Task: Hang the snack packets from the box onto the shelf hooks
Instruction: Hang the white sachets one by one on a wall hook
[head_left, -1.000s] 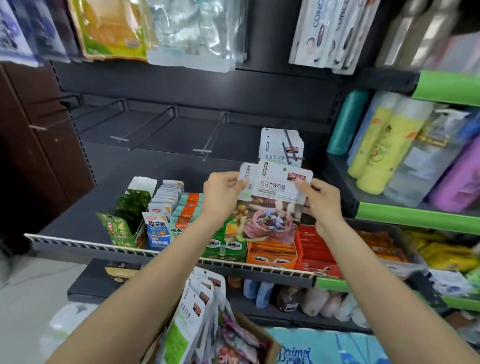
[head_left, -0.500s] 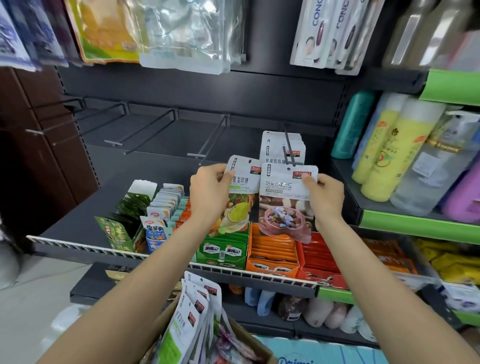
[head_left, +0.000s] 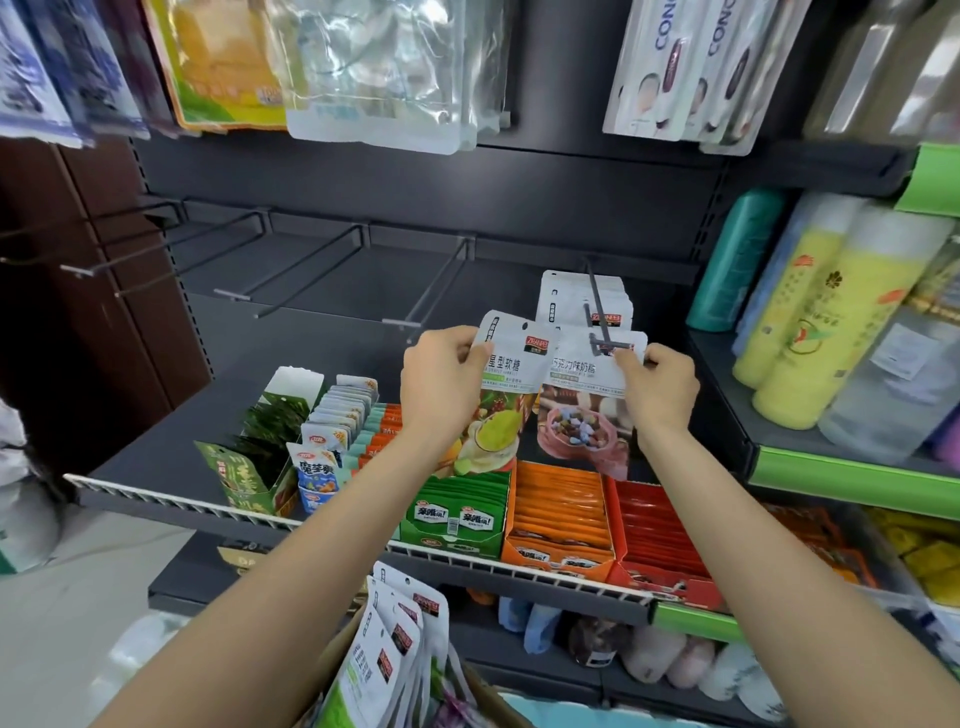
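My left hand (head_left: 441, 384) grips a white-topped packet with a green fruit picture (head_left: 501, 395) by its upper left edge. My right hand (head_left: 657, 387) pinches the top right corner of a packet with a pink bowl picture (head_left: 582, 415); its top sits at the tip of the rightmost black hook (head_left: 597, 306). Several white packets (head_left: 566, 301) hang further back on that hook. Below, between my arms, a cardboard box (head_left: 478, 691) holds several more packets (head_left: 387, 660).
Several bare hooks (head_left: 311, 270) stick out to the left along the dark back panel. Below my hands a shelf (head_left: 156, 467) holds green, orange and red snack cartons. Bottles (head_left: 810, 317) stand on the green-edged shelf at right. Bags hang overhead.
Both hands have lifted and spread the two packets apart. The pink-bowl packet has risen to the tip of the rightmost hook.
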